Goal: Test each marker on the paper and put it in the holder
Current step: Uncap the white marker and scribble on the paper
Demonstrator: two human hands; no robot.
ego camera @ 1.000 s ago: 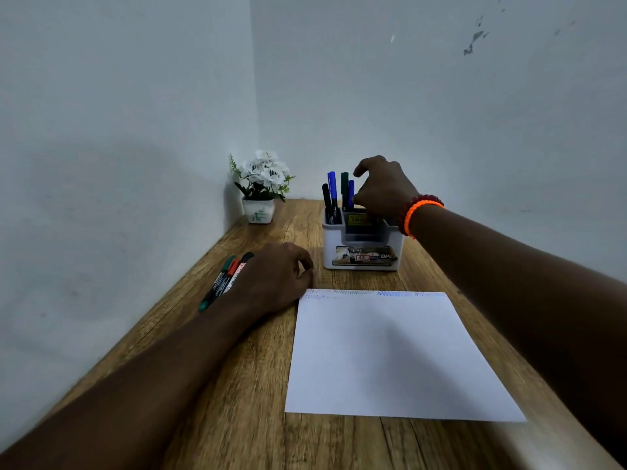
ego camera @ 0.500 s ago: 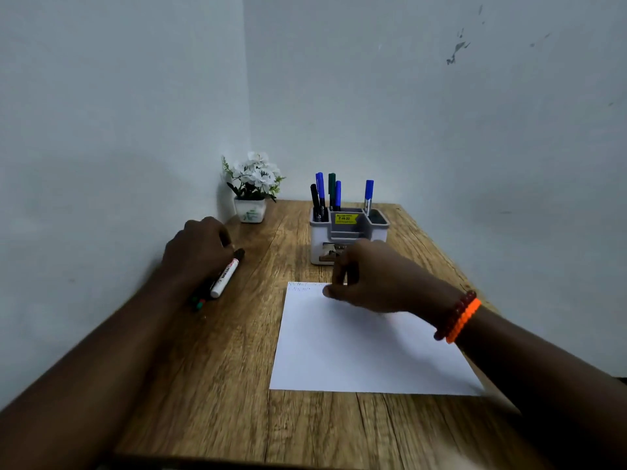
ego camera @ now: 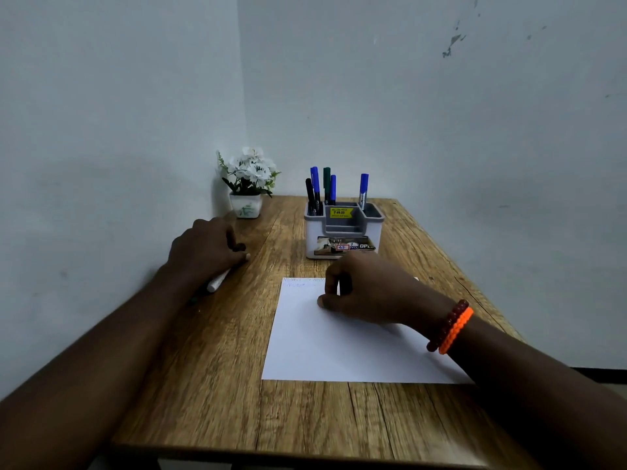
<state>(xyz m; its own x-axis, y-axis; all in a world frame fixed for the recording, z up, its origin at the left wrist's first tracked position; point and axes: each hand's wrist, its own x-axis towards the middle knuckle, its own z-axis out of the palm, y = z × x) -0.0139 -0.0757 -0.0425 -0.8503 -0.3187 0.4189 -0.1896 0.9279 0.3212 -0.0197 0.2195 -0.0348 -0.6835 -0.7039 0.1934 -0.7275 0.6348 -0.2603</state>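
A white paper sheet (ego camera: pixel 339 351) lies on the wooden table (ego camera: pixel 210 368), with faint scribbles along its top edge. My right hand (ego camera: pixel 369 290) rests on the sheet's upper part, fingers curled, nothing in it. Behind the sheet stands a white and grey holder (ego camera: pixel 314 240). Its left compartment holds several markers (ego camera: pixel 322 188), and its right compartment holds one blue marker (ego camera: pixel 363 188). My left hand (ego camera: pixel 203 252) lies over loose markers at the left. It grips a white-barrelled marker (ego camera: pixel 219 282), whose dark cap shows at my fingertips. A green marker end (ego camera: pixel 193 300) peeks out below my wrist.
A small white pot of white flowers (ego camera: pixel 247 195) stands in the back left corner. Walls close the table on the left and at the back. The table's right edge runs close past the holder and the sheet.
My right hand left the holder, where a blue marker now stands, and came down onto the sheet. My left hand moved left onto the loose markers and closed over the white one.
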